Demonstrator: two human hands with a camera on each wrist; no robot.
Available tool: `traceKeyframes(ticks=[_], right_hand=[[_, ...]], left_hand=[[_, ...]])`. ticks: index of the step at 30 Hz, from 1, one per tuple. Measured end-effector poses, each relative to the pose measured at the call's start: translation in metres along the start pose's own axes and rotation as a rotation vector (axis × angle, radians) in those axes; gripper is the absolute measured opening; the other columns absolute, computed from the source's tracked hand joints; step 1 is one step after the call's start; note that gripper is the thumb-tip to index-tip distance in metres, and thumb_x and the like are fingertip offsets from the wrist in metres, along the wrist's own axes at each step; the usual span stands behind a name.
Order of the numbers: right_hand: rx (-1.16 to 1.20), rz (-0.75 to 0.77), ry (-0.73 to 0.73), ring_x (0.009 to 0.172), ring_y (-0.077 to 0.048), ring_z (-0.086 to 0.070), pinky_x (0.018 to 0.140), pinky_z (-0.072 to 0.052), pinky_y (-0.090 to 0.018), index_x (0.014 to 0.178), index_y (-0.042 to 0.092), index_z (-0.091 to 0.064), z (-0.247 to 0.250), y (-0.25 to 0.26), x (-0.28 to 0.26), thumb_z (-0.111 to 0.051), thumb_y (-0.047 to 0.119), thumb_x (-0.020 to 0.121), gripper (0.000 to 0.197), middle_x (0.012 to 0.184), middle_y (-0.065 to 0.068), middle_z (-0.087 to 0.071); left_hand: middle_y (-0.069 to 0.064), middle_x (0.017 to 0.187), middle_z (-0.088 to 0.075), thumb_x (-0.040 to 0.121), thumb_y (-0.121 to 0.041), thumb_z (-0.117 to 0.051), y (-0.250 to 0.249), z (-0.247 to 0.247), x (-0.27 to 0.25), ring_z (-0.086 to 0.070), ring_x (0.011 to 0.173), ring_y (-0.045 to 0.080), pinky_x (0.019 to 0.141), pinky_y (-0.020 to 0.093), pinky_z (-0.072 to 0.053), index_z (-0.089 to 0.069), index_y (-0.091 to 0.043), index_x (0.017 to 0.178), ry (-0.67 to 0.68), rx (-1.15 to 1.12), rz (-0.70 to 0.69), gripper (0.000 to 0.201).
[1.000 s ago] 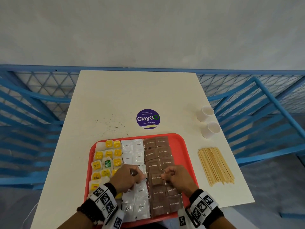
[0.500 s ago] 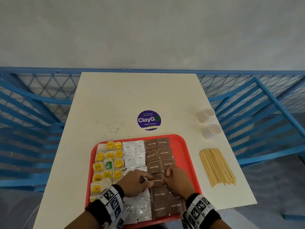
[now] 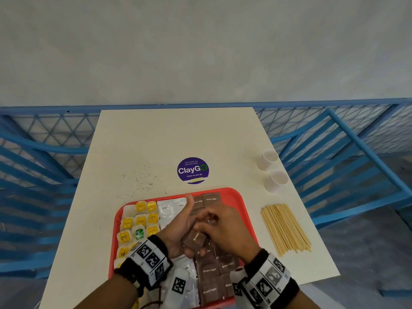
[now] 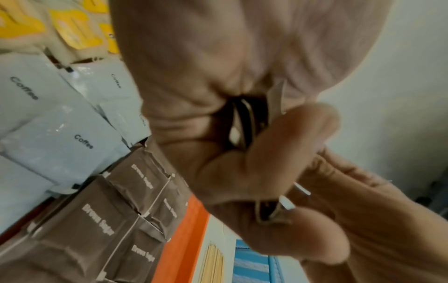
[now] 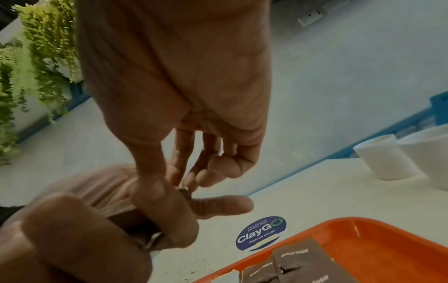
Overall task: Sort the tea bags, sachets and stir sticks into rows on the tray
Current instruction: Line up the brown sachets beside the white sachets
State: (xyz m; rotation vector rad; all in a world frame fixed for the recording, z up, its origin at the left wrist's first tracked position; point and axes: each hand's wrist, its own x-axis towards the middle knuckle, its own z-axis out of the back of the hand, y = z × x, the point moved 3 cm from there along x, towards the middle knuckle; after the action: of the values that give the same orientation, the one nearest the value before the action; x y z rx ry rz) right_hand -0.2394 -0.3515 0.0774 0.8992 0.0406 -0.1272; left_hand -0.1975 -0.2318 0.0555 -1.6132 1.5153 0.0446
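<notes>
Brown sugar sachets (image 3: 195,238) pinched between both hands' fingers (image 3: 201,219).

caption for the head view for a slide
Both hands hold brown sugar sachets above a red plastic tray; wooden stir sticks lie beside it.

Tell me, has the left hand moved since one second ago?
Yes. The left hand rose off the tray, toward its far edge, gripping brown sugar sachets.

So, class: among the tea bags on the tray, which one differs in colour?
The green-tagged tea bag, in the middle of the left rows; every other visible tag is yellow.
</notes>
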Motion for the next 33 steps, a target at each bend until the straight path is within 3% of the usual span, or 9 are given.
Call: traceKeyframes(ticks=[3,7,12,17,20,23,25,28,33], right_hand=[[0.163,-0.064,0.000,0.044,-0.006,-0.058,0.051,-0.048,-0.024,0.078,0.017,-0.071,0.002,-0.004,0.000,-0.076,0.021,0.085,0.009,0.075,0.001,-0.069],[0.299,-0.141,-0.059,0.065,-0.004,-0.062,0.065,-0.049,-0.021,0.083,0.013,-0.071,0.017,-0.019,0.001,-0.068,0.016,0.092,0.010,0.074,0.002,-0.070],[0.510,-0.264,-0.107,0.058,-0.007,-0.058,0.060,-0.043,-0.021,0.090,0.005,-0.066,0.027,-0.039,-0.004,-0.066,0.019,0.094,0.015,0.070,-0.002,-0.067],[0.559,-0.246,-0.162,0.078,-0.023,-0.072,0.075,-0.057,-0.032,0.088,0.012,-0.074,0.028,-0.029,-0.004,-0.070,0.023,0.091,0.011,0.084,-0.005,-0.076],[0.676,-0.295,-0.167,0.070,-0.017,-0.069,0.068,-0.053,-0.028,0.077,0.012,-0.074,0.027,-0.026,-0.005,-0.067,0.017,0.093,0.018,0.078,-0.006,-0.074],[0.941,-0.403,-0.127,0.076,-0.028,-0.069,0.071,-0.055,-0.037,0.085,0.002,-0.071,0.024,-0.023,-0.007,-0.062,0.010,0.093,0.014,0.087,-0.022,-0.073],[1.089,-0.469,-0.111,0.076,-0.029,-0.068,0.068,-0.056,-0.037,0.091,0.000,-0.069,0.021,-0.023,-0.009,-0.058,0.009,0.094,0.015,0.088,-0.023,-0.072],[0.985,-0.438,-0.051,0.063,-0.018,-0.061,0.055,-0.049,-0.024,0.093,0.005,-0.072,0.023,-0.030,-0.014,-0.063,0.018,0.095,0.016,0.080,-0.011,-0.070],[0.639,-0.322,-0.016,0.058,-0.011,-0.058,0.056,-0.048,-0.019,0.086,0.004,-0.074,0.038,-0.044,-0.026,-0.074,0.018,0.086,0.014,0.071,-0.008,-0.069]], left_hand=[[0.023,0.076,-0.064,0.086,-0.082,-0.011,0.000,-0.001,0.003,-0.061,0.042,0.024,0.034,0.018,-0.043,-0.072,-0.014,0.105,0.012,0.087,0.007,0.093],[0.014,0.083,-0.070,0.090,-0.067,-0.046,-0.002,0.009,0.004,-0.060,0.049,0.019,0.036,0.017,-0.036,-0.067,-0.017,0.105,-0.089,0.449,-0.117,0.056],[0.011,0.076,-0.069,0.094,-0.030,-0.066,-0.011,0.021,0.003,-0.056,0.047,0.018,0.038,0.019,-0.033,-0.065,-0.008,0.101,-0.282,0.525,-0.320,0.023],[0.011,0.062,-0.064,0.100,-0.035,-0.057,-0.015,0.016,0.008,-0.053,0.044,0.019,0.038,0.021,-0.035,-0.064,0.000,0.100,-0.289,0.662,-0.375,0.035],[0.019,0.057,-0.057,0.100,-0.038,-0.053,-0.013,0.015,0.009,-0.048,0.042,0.022,0.039,0.020,-0.034,-0.064,0.004,0.103,-0.242,0.648,-0.397,0.044],[0.019,0.060,-0.056,0.096,-0.036,-0.060,-0.014,0.015,0.010,-0.049,0.044,0.022,0.039,0.019,-0.033,-0.068,0.003,0.100,-0.223,0.549,-0.402,0.040],[0.017,0.060,-0.058,0.091,-0.036,-0.066,-0.015,0.015,0.011,-0.052,0.044,0.022,0.039,0.018,-0.033,-0.071,0.001,0.095,-0.216,0.480,-0.399,0.038],[0.015,0.055,-0.056,0.093,-0.036,-0.064,-0.017,0.017,0.012,-0.049,0.040,0.019,0.039,0.017,-0.029,-0.071,0.001,0.089,-0.204,0.429,-0.395,0.037],[0.014,0.057,-0.053,0.097,-0.045,-0.054,-0.024,0.025,0.010,-0.044,0.045,0.020,0.040,0.018,-0.029,-0.066,-0.005,0.076,-0.189,0.510,-0.414,0.046]])
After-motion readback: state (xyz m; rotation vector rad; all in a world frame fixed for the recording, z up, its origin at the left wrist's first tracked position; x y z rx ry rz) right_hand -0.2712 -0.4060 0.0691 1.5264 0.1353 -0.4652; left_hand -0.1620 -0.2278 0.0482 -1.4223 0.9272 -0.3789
